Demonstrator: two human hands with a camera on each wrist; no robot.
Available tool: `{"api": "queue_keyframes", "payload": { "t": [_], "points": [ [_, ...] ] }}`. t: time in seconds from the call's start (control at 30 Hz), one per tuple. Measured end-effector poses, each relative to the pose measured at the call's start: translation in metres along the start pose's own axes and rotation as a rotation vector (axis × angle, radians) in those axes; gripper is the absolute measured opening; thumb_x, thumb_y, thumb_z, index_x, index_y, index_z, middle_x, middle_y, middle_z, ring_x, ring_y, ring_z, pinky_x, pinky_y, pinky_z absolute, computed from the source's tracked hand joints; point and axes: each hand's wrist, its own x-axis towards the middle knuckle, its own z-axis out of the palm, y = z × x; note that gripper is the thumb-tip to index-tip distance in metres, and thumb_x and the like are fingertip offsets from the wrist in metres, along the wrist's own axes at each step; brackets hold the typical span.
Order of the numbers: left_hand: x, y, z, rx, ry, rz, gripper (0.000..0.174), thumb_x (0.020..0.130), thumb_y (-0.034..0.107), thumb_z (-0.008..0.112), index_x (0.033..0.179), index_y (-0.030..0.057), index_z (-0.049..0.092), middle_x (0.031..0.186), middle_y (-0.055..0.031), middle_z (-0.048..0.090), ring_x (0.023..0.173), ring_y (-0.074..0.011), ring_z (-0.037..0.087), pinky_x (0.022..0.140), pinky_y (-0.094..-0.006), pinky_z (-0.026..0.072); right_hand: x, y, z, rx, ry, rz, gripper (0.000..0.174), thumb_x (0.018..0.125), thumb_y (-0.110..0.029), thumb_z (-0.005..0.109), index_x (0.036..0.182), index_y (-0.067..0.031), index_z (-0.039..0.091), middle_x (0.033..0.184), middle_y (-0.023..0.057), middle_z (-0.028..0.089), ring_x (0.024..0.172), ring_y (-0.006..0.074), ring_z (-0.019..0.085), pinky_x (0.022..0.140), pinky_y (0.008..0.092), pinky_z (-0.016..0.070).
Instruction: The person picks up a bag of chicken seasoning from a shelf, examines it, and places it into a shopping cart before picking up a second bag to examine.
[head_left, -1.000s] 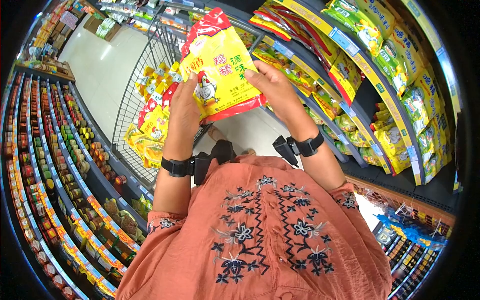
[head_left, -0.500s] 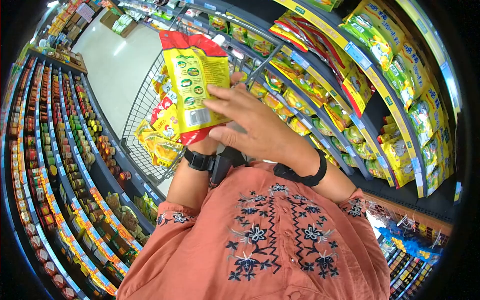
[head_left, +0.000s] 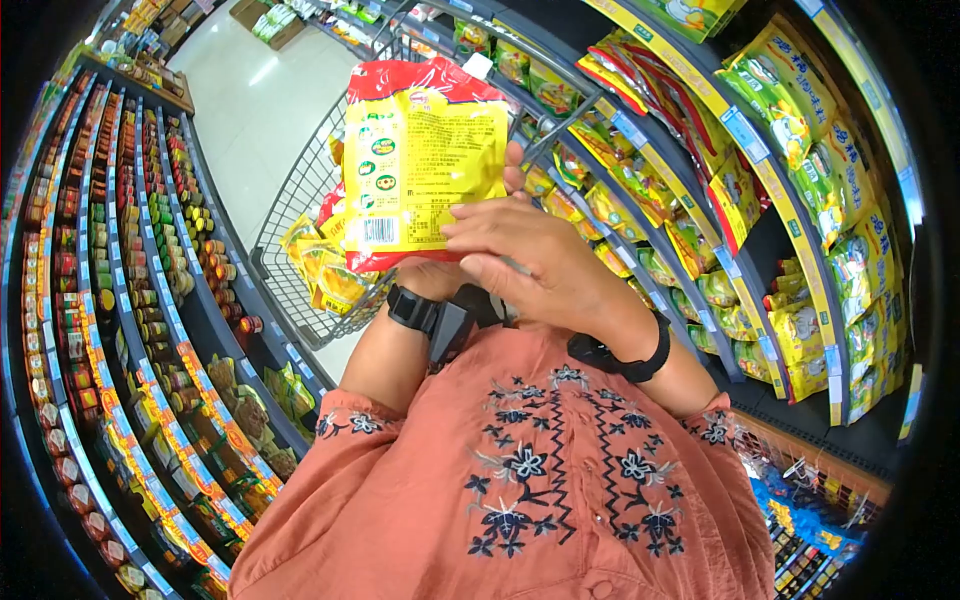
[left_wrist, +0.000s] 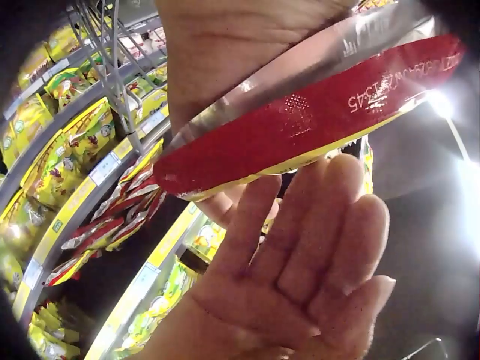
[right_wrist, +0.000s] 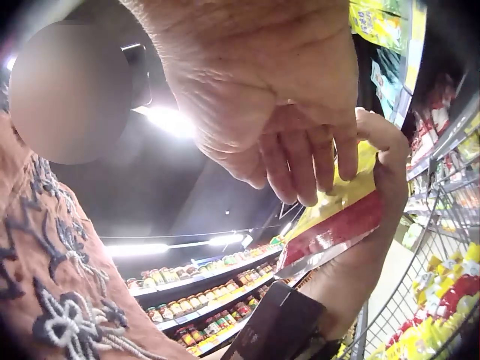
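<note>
A yellow bag of chicken seasoning [head_left: 430, 150] with red ends stands before the chest in the head view, its printed back and barcode facing the wearer. My left hand [head_left: 432, 278] holds it from behind, mostly hidden, with fingertips showing past the right edge. In the right wrist view that left hand [right_wrist: 388, 161] curls round the bag's side. Extended fingers of my right hand [head_left: 545, 255] lie against the lower right of the printed back. The left wrist view shows the bag's red bottom seal [left_wrist: 300, 112] with a stamped code, above the right palm [left_wrist: 300, 262].
A wire shopping cart [head_left: 283, 255] stands behind the bag, with more yellow and red bags [head_left: 335, 280] in it. Shelves of yellow seasoning packets [head_left: 800, 335] rise close on the right. Rows of jars [head_left: 155, 215] line the left, and pale floor [head_left: 220, 75] runs between.
The bag has been turned from its hen-printed front to its back. My right hand has let go of the edge and come across to the back, while the left keeps hold.
</note>
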Motion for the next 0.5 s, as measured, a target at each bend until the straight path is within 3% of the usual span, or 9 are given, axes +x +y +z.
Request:
{"api": "queue_keyframes", "payload": {
  "t": [0.1,0.3,0.4,0.5],
  "points": [
    [-0.001,0.003,-0.004,0.156,-0.078,0.083,0.067,0.097,0.049,0.044,0.149,0.0083,0.031,0.145,-0.0202,0.040,0.116,-0.0307,0.045,0.105,-0.0449,0.0383,-0.001,0.003,-0.005,-0.037,0.046,0.035,0.020,0.089,-0.011,0.064,0.105,-0.0003,0.067,0.108,0.0150,0.068,0.103,0.0322,0.064,0.090,0.0385,0.0506],
    [0.001,0.004,-0.010,0.146,-0.139,0.018,0.070,0.097,0.050,0.046,0.151,0.0100,0.029,0.151,-0.0212,0.033,0.130,-0.0346,0.039,0.111,-0.0458,0.0345,-0.008,0.008,-0.008,-0.050,0.096,0.031,0.019,0.089,-0.011,0.063,0.104,0.0001,0.067,0.103,0.0151,0.069,0.099,0.0325,0.065,0.086,0.0384,0.0519],
    [0.000,-0.003,-0.007,0.237,-0.219,0.070,0.067,0.099,0.049,0.044,0.151,0.0104,0.029,0.151,-0.0215,0.032,0.131,-0.0352,0.038,0.112,-0.0464,0.0343,-0.013,0.007,-0.011,-0.023,0.117,0.082,0.019,0.090,-0.011,0.062,0.104,-0.0005,0.067,0.102,0.0154,0.069,0.097,0.0326,0.066,0.084,0.0380,0.0521],
    [-0.002,-0.007,0.005,0.008,-0.119,0.020,0.067,0.099,0.050,0.043,0.151,0.0103,0.029,0.149,-0.0214,0.035,0.126,-0.0348,0.042,0.110,-0.0466,0.0361,-0.016,0.007,-0.016,-0.014,0.134,0.131,0.018,0.091,-0.012,0.062,0.104,-0.0014,0.067,0.100,0.0155,0.069,0.094,0.0323,0.066,0.082,0.0373,0.0522]
  ]
}}
